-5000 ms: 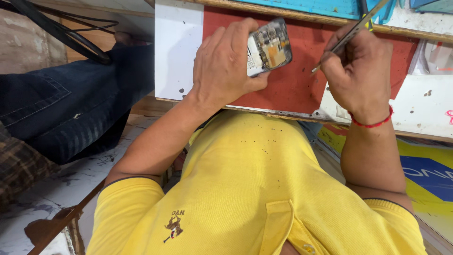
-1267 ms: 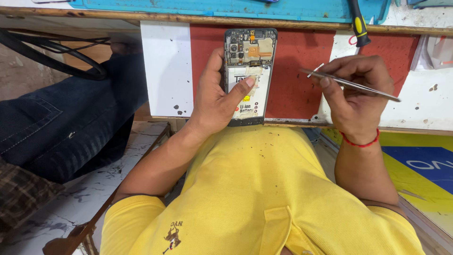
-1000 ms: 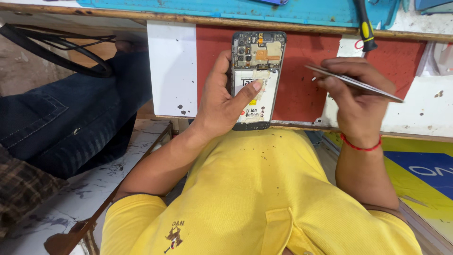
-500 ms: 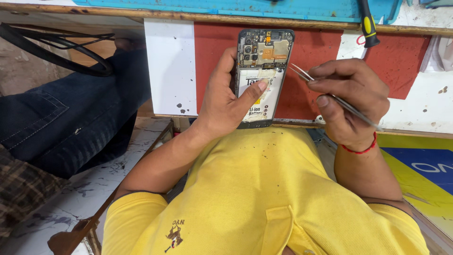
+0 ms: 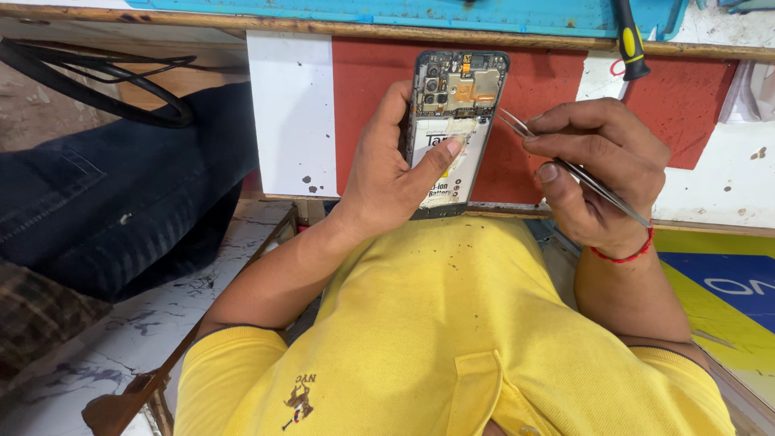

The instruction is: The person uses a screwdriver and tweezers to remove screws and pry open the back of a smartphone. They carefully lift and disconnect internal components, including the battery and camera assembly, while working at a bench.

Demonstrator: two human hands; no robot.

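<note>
My left hand (image 5: 391, 173) grips an opened smartphone (image 5: 454, 105) with its back cover off, so the circuit board, camera modules and white battery show. My thumb rests on the battery. My right hand (image 5: 593, 173) holds metal tweezers (image 5: 565, 165); their tips point left, just beside the phone's right edge near the board. Both hands hover in front of a red and white panel (image 5: 533, 97) on the workbench front.
A screwdriver with a yellow and black handle (image 5: 630, 40) lies on the blue mat (image 5: 387, 12) above. Black cables (image 5: 97, 89) and dark denim cloth (image 5: 113, 194) are at the left. A yellow and blue sheet (image 5: 726, 299) lies at the right.
I turned the phone upright and brought it closer. The right hand swung the tweezers round, so their tips now point left at the phone's right edge.
</note>
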